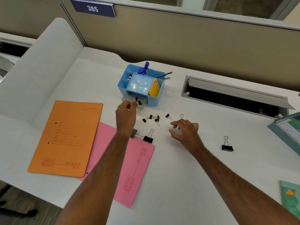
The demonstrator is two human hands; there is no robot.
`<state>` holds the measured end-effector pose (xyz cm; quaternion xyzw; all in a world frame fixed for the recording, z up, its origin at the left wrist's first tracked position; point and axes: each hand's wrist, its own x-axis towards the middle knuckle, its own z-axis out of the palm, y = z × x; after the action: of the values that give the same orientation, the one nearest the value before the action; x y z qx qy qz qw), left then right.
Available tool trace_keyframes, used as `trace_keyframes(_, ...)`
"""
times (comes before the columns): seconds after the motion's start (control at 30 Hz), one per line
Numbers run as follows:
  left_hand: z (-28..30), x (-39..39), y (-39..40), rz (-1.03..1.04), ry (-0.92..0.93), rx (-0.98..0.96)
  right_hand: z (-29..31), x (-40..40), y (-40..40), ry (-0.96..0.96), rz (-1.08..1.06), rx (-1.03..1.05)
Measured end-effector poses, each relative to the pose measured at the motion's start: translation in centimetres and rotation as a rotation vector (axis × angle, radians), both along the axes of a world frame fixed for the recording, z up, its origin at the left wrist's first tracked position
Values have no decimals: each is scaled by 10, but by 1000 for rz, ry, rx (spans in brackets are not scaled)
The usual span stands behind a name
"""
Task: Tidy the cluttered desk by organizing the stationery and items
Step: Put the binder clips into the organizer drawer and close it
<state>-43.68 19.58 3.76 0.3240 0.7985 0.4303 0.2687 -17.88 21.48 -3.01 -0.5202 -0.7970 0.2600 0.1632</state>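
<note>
We are putting binder clips into the little clear drawer point(134, 101) of the blue organizer point(141, 85). Our left hand point(125, 114) is at the drawer, fingers curled; it looks like it pinches a small binder clip point(134, 99), but we cannot tell for sure. Our right hand point(185, 129) hovers over the worktop point(186, 168), fingers loose and holding nothing, near the pile of small clips point(153, 118). To do it well, we should drop each clip right over the drawer, then pick up one at a time. The big clips point(148, 138) may not fit.
</note>
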Motion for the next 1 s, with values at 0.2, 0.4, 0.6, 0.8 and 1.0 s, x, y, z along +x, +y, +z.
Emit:
trace_keyframes(0.2,-5,-32,32,-44,310,-148,-3,1,1,-1,6,-27)
trace_keyframes(0.4,-3,-33,41,-88,441,-193,-3,-1,4,-6,30,-40)
trace_keyframes(0.6,-7,-26,25,-21,312,-85,-5,0,9,-26,27,-35)
trace_keyframes(0.8,-33,-11,-7,-14,156,50,-5,-3,22,-84,13,-6)
trace_keyframes(1.0,-45,17,-26,-89,128,3,-1,-15,37,-271,90,5)
